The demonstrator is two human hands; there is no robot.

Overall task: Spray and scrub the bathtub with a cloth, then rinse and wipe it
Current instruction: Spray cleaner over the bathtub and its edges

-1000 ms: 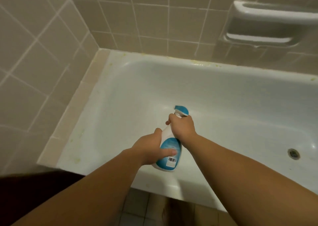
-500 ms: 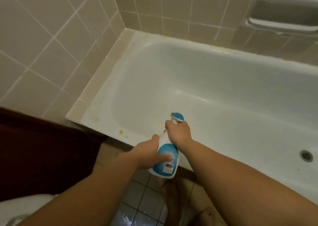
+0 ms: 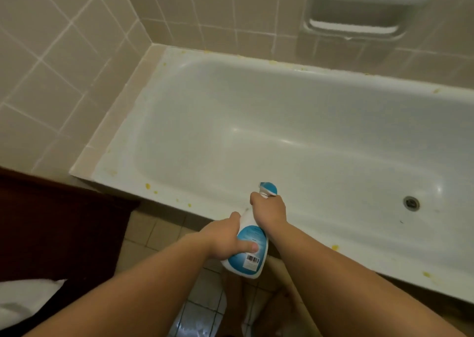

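- The person holds a spray bottle (image 3: 247, 249) in both hands above the near rim of the tub (image 3: 282, 136), with the nozzle end pointing into the basin
- The left hand (image 3: 225, 239) is wrapped round the bottle's lower body, thumb laid across the blue label just above the barcode
- The right hand (image 3: 269, 209) is clamped round the bottle's neck below the blue-and-white spray head (image 3: 268, 189); whether a finger sits on the trigger cannot be told
- The bottle is white with a blue label, tilted so its base points back toward the person and hangs over the floor (image 3: 154, 231), while its head is over the tub's near edge
- The tub is white and runs from the tiled corner at left off the right edge of the view; its drain (image 3: 411, 203) sits in the bottom at right
- Yellow specks (image 3: 147, 186) dot the tub's rim: several along the near edge at left, one beside the right forearm, more at the far edge against the wall
- The wall (image 3: 64, 54) is covered in beige tiles with pale grout, and a recessed soap dish (image 3: 359, 16) with a white bar across it is set into the wall above the tub's far side
- A dark rug (image 3: 59, 231) lies on the tiled floor at left, and something white (image 3: 23, 298) shows at the lower left corner, too cropped to identify
- No cloth can be made out in the view
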